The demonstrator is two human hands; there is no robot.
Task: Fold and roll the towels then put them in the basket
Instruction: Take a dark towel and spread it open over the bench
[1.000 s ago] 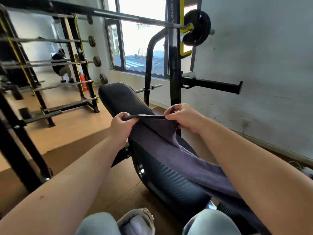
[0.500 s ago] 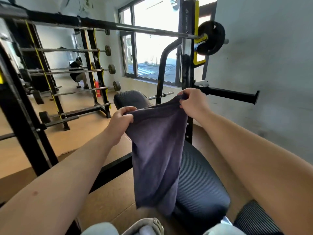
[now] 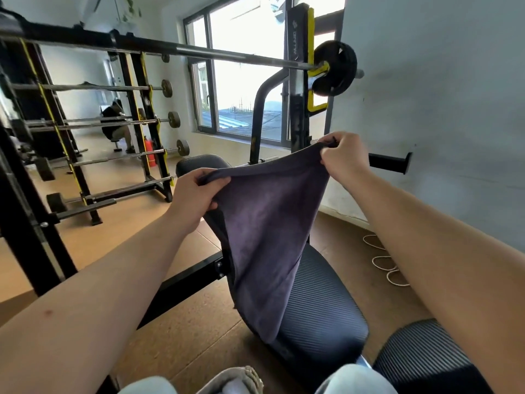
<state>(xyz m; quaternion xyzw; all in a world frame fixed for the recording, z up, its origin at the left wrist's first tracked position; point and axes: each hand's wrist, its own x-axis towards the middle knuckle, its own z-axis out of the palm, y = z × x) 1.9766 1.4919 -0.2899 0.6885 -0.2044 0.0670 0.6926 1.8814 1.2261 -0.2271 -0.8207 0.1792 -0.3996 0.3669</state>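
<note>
- Your left hand point(image 3: 196, 194) pinches one top corner of the dark purple towel point(image 3: 267, 231), with the thumb over the hem and the fingers curled beneath it.
- Your right hand point(image 3: 342, 157) grips the other top corner, fingers curled round the bunched edge. It is held higher and farther from you than the left.
- The towel hangs in the air between your hands. Its top edge sags a little and the cloth narrows as it drops.
- Its lower end hangs in front of the black ribbed bench pad point(image 3: 321, 317); you cannot tell whether it touches.
- The bench pad runs away from you toward the rack upright point(image 3: 298, 89). A second ribbed pad point(image 3: 426, 356) sits at lower right, under your right forearm.
- A barbell point(image 3: 199, 51) lies across the rack above, with a black weight plate point(image 3: 335, 68) at its right end.
- A window point(image 3: 235, 81) is behind the rack, and a white cord point(image 3: 386, 265) lies looped on the brown floor right of the bench.
- On the left stands a storage rack of barbells point(image 3: 147, 123). A seated person point(image 3: 115, 123) is beyond it, with a red fire extinguisher point(image 3: 149, 150) close by.
- A pale cloth point(image 3: 235, 382) lies between your knees at the bottom edge.
</note>
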